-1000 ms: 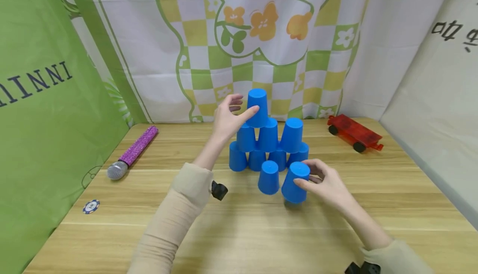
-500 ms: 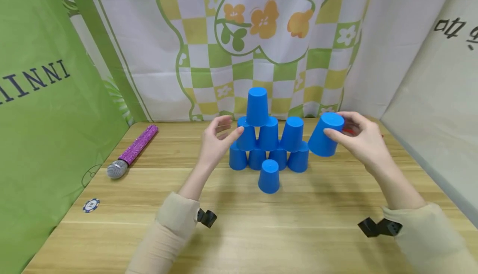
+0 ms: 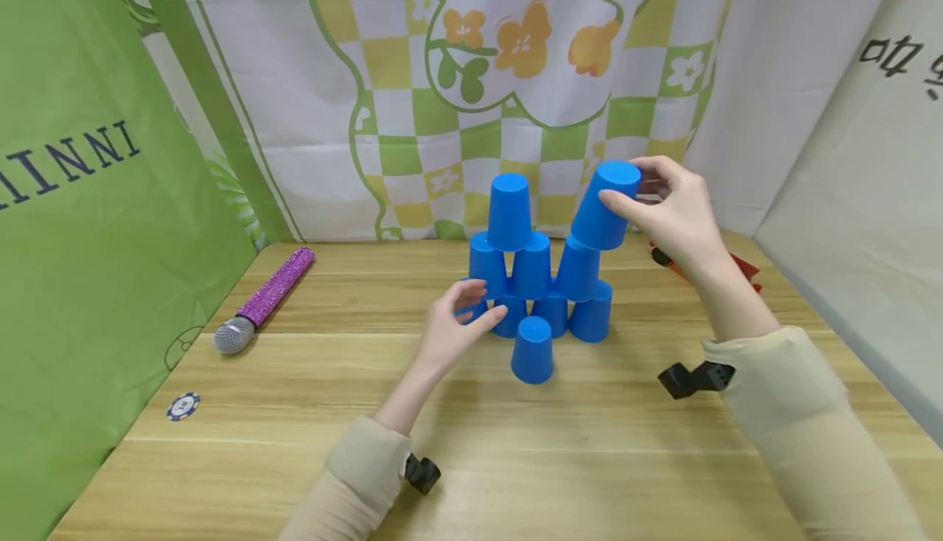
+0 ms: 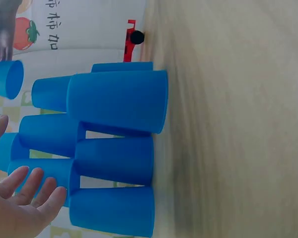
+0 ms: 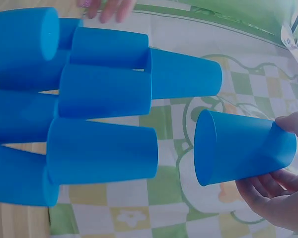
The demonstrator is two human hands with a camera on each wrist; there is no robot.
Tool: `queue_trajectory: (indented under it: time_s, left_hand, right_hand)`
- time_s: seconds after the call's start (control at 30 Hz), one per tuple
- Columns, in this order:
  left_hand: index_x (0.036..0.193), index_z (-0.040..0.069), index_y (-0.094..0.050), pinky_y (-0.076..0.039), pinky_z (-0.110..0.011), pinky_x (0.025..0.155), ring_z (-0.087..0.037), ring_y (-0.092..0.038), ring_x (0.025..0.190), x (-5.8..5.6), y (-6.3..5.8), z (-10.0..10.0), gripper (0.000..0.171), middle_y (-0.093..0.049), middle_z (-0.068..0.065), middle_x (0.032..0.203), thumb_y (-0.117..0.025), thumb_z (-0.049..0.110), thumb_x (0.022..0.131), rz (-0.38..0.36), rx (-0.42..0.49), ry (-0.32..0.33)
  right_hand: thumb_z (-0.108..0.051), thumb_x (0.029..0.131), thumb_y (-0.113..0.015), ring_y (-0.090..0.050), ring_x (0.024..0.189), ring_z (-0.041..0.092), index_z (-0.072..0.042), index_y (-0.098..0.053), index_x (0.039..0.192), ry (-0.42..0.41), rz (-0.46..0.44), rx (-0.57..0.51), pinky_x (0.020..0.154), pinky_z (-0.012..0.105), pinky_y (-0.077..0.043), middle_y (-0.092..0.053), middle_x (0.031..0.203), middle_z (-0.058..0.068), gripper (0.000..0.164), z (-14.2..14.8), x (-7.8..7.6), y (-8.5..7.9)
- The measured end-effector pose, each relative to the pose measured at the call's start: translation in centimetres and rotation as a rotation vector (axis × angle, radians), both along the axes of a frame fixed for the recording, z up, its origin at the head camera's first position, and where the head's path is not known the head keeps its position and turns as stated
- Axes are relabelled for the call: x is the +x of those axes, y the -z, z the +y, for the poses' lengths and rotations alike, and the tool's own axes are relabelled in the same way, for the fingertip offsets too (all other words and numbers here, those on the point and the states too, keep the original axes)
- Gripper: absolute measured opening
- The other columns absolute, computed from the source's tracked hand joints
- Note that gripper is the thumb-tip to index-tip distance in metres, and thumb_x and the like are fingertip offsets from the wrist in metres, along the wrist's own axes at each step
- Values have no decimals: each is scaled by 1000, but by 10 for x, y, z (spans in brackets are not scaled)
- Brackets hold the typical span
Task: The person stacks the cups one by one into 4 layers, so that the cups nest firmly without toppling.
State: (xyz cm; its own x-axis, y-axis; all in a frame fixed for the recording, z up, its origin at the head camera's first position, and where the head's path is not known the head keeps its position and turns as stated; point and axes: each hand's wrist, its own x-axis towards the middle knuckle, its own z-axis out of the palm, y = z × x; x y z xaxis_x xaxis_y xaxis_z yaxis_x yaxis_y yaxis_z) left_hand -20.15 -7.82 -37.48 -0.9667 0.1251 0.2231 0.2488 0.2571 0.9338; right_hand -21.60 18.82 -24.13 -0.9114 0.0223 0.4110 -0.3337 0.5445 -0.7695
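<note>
Thumb and fingers of my right hand grip an upside-down blue cup from its right side. It leans slightly, over the right-hand cup of the middle row; the right wrist view shows a gap between them. The stack has several upside-down cups at the bottom, three in the middle and one top cup at upper left. In front stands a single blue cup. My left hand holds nothing, its fingers spread before the bottom left cup, partly hiding it in the head view.
A purple glitter microphone and a poker chip lie on the left of the wooden table. Behind my right forearm, a red toy cart is partly hidden. A patterned cloth hangs behind the stack.
My right hand has lifted a cup from the table front, swung it right, then up and left over the stack. My left hand has left the top cup and come down in front.
</note>
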Motion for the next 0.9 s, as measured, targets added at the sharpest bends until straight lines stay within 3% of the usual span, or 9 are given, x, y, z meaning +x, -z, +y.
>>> queue_trajectory:
  time_s: [0.23,0.5,0.9]
  left_hand:
    - [128,9,-52,-44,-51,102,-30,-53,121,4,9,11,56,-57,-12,130,-72,36,82,-27,-29,11]
    - [130,11,-50,-42,-48,104,-28,-50,125,9,15,18,62,-54,-9,133,-73,40,80,-73,-80,-6]
    - [132,9,-48,-43,-48,103,-27,-50,123,13,27,32,65,-54,-11,132,-73,39,80,-53,-167,38]
  right_hand:
    - [-37,85,-67,-57,111,34,-2,-50,128,-26,3,6,95,52,-47,-58,120,19,58,-15,-13,-2]
    - [-36,86,-66,-55,112,34,0,-49,127,1,-20,0,96,50,-47,-56,122,20,57,-35,-27,2]
    - [-31,87,-65,-54,115,35,2,-47,131,42,-39,-45,98,49,-46,-56,125,21,58,-49,-35,18]
